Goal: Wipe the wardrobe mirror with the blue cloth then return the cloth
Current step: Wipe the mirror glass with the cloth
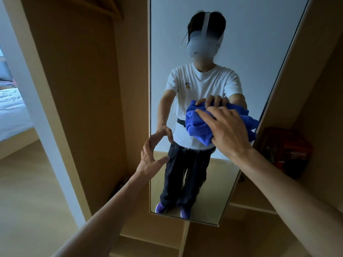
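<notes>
The top of the mirror (259, 34) is chopped off by the frame, and so is most of the bed (11, 112) at the left. A fair bit of the blue cloth (196, 125) is covered by the right hand (228, 130). The fingers (147, 147) of the left hand (152, 158) are probably tucked partly behind the mirror's edge. The red thing (285, 149) in shadow at the right is too blurred to be named, same for the small dark lump (120, 184) below the left hand.
</notes>
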`<state>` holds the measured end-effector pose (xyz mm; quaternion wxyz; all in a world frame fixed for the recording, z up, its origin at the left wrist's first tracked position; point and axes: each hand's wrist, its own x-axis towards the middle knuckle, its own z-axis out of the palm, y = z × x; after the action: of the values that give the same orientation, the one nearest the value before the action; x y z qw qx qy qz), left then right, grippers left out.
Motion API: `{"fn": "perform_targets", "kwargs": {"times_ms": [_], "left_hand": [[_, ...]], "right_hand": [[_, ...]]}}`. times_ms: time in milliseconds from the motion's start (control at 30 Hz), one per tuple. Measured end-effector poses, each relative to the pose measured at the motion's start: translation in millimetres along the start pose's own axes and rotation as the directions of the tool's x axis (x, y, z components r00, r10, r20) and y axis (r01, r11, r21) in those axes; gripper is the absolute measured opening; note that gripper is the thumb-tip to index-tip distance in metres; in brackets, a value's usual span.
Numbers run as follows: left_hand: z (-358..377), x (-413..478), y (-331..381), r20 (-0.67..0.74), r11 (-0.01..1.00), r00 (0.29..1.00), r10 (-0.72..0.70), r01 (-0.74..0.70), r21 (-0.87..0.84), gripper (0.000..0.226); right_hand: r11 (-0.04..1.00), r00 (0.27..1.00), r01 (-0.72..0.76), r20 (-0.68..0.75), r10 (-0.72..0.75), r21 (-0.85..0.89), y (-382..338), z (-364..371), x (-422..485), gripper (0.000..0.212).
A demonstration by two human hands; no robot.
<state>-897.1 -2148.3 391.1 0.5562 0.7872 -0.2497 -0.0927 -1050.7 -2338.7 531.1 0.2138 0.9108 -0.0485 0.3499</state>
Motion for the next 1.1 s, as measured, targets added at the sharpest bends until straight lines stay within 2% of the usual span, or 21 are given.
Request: {"fn": "perform_targets", "kwargs": {"times_ms": [200, 367, 667, 800, 900, 1100], "left_hand": [[5.3, 0.3, -0.1, -0.032, 1.000, 0.999, -0.018, 0.018, -0.009, 0.115], [10.4, 1.9, -7.8, -0.081, 1.000, 0.997, 0.002, -0.002, 0.006, 0.106], [16.6, 1.0, -6.1, -0.132, 1.000, 0.991, -0.011, 0.012, 0.006, 0.109], [13.0, -0.8, -4.7, -0.090, 0.999, 0.995, -0.033, 0.032, -0.016, 0.109], [11.0, -3.1, -3.7, -0.069, 0.999, 0.997, -0.039, 0.038, -0.018, 0.111], [18.5, 0.9, -2.2, -0.120, 0.997, 0.990, -0.076, 0.079, 0.023, 0.105]], "right_hand": [[0.999, 0.999, 0.032, 0.001, -0.032, 0.008, 1.7, -0.5, -4.4, 0.049], [1.000, 1.000, 0.019, 0.021, -0.020, 0.020, -4.9, 17.8, -23.2, 0.048], [0.999, 0.983, 0.045, 0.179, -0.048, 0.023, -26.0, 56.9, -70.2, 0.059], [0.998, 0.986, 0.056, 0.154, -0.060, 0.033, -20.3, 49.3, -69.1, 0.058], [1.000, 0.993, 0.006, 0.115, -0.009, 0.025, -5.0, 30.7, -61.0, 0.057], [0.998, 0.998, -0.054, 0.041, 0.055, -0.028, 37.1, -0.1, -42.3, 0.069]]}}
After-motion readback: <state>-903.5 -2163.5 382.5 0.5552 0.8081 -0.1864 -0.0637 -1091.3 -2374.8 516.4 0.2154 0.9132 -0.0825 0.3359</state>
